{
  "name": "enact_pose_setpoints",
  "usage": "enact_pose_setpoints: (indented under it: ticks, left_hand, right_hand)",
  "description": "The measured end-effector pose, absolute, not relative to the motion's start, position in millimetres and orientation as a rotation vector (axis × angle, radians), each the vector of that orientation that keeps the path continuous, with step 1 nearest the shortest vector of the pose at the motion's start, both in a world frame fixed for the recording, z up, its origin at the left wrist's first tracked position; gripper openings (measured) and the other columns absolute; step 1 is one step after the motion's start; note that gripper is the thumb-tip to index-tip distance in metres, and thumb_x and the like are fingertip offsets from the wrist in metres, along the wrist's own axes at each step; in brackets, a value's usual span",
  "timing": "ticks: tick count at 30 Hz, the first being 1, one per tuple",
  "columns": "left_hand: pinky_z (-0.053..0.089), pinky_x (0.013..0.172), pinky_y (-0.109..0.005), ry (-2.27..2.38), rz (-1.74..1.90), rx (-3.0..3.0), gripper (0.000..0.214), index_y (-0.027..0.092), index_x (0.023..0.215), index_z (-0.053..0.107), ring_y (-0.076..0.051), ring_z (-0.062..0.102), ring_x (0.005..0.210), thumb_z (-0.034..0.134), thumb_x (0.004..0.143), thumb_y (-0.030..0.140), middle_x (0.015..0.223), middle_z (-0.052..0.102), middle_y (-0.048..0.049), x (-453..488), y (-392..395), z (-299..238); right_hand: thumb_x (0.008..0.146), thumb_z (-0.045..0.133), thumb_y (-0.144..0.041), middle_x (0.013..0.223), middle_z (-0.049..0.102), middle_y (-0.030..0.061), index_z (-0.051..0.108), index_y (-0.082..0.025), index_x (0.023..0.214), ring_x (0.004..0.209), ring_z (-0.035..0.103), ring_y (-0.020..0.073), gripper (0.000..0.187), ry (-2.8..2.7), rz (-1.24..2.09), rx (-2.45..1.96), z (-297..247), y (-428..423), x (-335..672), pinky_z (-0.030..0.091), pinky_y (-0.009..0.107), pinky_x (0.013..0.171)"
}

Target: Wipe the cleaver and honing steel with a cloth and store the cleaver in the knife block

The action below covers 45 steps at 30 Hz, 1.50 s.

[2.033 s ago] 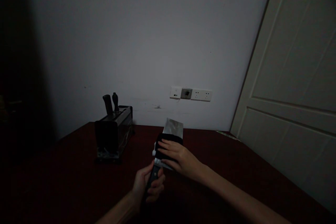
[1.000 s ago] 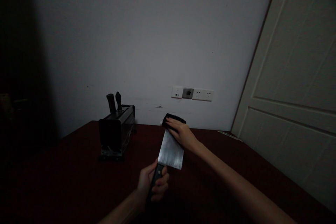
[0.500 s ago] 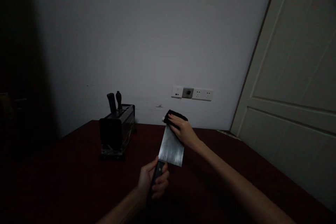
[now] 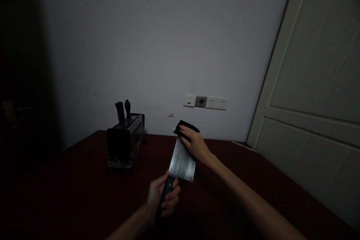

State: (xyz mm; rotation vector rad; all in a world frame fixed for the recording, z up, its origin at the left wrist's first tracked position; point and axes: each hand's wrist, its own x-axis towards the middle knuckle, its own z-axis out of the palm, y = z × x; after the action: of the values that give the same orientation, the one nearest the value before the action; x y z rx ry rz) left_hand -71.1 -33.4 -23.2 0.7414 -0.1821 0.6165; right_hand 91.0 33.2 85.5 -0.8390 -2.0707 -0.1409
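Cleaver [image 4: 182,163] is low in the middle of the view, held up over the dark red table [image 4: 84,195]. Its broad blade points away from the person and leans a little to the right. Nearest the camera, the left hand [image 4: 164,197] is wrapped tight round the dark handle [image 4: 166,190], fingers curled closed over it.

Beyond it, the right hand [image 4: 195,144] reaches in from the lower right, its forearm crossing above the table. Its fingers are bent over a dark cloth [image 4: 185,125] and press it against the far end of the blade. That end is hidden under cloth and hand, and the upper right edge is partly covered too.

To the left, well apart from both hands, a knife block [image 4: 123,142] stands on the table near the far edge, with two black handles [image 4: 121,110] sticking up from its top. A thin pale strip [image 4: 244,146] lies at the table's far right edge; what it is cannot be told. Behind the table, the pale wall [image 4: 140,45] carries a row of white sockets [image 4: 205,102] above the cloth. A panelled door [image 4: 315,82] fills the right side, and the far left of the room is lost in deep shadow.

The blade is a flat rectangle of grey steel with a faint brushed sheen. It shows bare from the handle up to the right hand, and in the dim light it is the brightest thing between the hands.
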Motion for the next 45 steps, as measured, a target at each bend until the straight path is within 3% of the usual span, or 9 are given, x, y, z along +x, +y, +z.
enact_pose_setpoints:
  ticks: [5,13,19,26,33,40,45]
  left_hand:
    - [0.027,0.027,-0.016,-0.171,0.626,0.751,0.040,0.015,0.076,0.048,-0.005,0.018,0.031,0.022,0.089,0.043,0.050,0.035,0.0048,-71.9,-31.3,-23.7]
    - [0.029,0.027,-0.015,-0.186,0.581,0.752,0.038,0.016,0.074,0.047,-0.005,0.020,0.031,0.026,0.089,0.044,0.050,0.035,0.0048,-65.6,-41.1,-19.4]
    - [0.031,0.028,-0.016,-0.205,0.579,0.760,0.037,0.015,0.076,0.046,-0.005,0.020,0.031,0.026,0.089,0.042,0.050,0.036,0.0049,-66.2,-39.0,-20.4]
    - [0.030,0.029,-0.015,-0.229,0.572,0.760,0.037,0.015,0.077,0.046,-0.005,0.020,0.032,0.021,0.090,0.038,0.052,0.035,0.0047,-67.1,-42.5,-17.9]
    - [0.030,0.029,-0.015,-0.233,0.589,0.743,0.037,0.014,0.078,0.046,-0.004,0.019,0.032,0.022,0.091,0.040,0.052,0.035,0.0050,-69.7,-37.2,-19.1]
    - [0.031,0.029,-0.015,-0.240,0.567,0.725,0.035,0.014,0.077,0.045,-0.004,0.020,0.032,0.024,0.090,0.038,0.052,0.035,0.0051,-71.5,-40.5,-13.0]
    - [0.030,0.028,-0.015,-0.225,0.594,0.733,0.037,0.014,0.077,0.046,-0.004,0.020,0.032,0.023,0.090,0.040,0.052,0.034,0.0052,-74.9,-38.2,-10.3]
  right_hand:
    - [0.082,0.051,-0.014,0.126,0.052,0.0103,0.054,-0.018,0.119,0.121,0.043,0.0186,0.037,-2.216,-0.048,-0.732,64.0,-7.3,86.4,0.038,0.040,0.100]
    - [0.080,0.051,-0.013,0.124,0.054,0.0098,0.058,-0.022,0.114,0.117,0.048,0.0222,0.035,-2.015,-0.189,-0.846,82.3,17.6,125.2,0.040,0.045,0.098]
    - [0.081,0.051,-0.014,0.127,0.052,0.0099,0.054,-0.019,0.119,0.120,0.044,0.0200,0.038,-2.219,-0.093,-0.774,56.9,-16.8,116.0,0.040,0.041,0.099]
    - [0.080,0.052,-0.015,0.123,0.055,0.0127,0.059,-0.018,0.112,0.116,0.049,0.0234,0.033,-2.062,-0.223,-0.904,76.7,18.2,140.7,0.041,0.045,0.097]
    - [0.081,0.052,-0.014,0.128,0.051,0.0084,0.052,-0.021,0.121,0.121,0.044,0.0208,0.041,-2.243,-0.115,-0.816,46.1,-20.8,127.4,0.040,0.042,0.099]
    - [0.082,0.051,-0.016,0.124,0.054,0.0119,0.057,-0.017,0.115,0.117,0.048,0.0219,0.034,-2.149,-0.185,-0.909,75.3,0.5,148.8,0.041,0.043,0.098]
    - [0.080,0.054,-0.016,0.125,0.053,0.0115,0.053,-0.018,0.119,0.119,0.046,0.0209,0.039,-2.333,-0.103,-0.761,56.8,-42.7,130.0,0.042,0.041,0.097]
